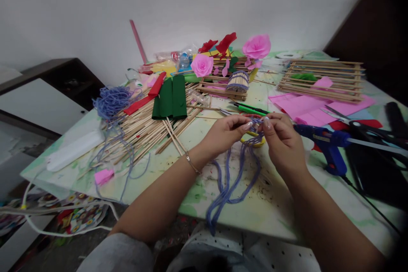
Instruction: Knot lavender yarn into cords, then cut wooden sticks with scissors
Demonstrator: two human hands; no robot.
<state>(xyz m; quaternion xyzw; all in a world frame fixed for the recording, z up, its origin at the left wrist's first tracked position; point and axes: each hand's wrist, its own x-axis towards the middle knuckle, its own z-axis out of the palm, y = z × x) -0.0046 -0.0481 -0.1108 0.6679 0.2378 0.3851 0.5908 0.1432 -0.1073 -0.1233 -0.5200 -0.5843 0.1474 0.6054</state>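
Blue-purple yarn (228, 195) hangs in several strands from between my two hands and trails over the table's front edge. My left hand (231, 131) pinches the yarn from the left, thumb and forefinger pressed together. From the right, my right hand (279, 136) pinches the same yarn close by, its fingertips almost meeting the left ones. Just beneath the fingers shows a yellow-handled tool (255, 141), probably scissors, partly hidden by yarn and hands. A green-handled cutter (251, 109) lies right behind my hands.
A blue glue gun (331, 142) lies right of my right hand, near black scissors (376, 129). Thin wooden sticks (143, 131), green paper (172, 97) and a yarn heap (113, 102) are left. Pink paper flowers (202, 65) and a stick rack (321, 80) stand behind.
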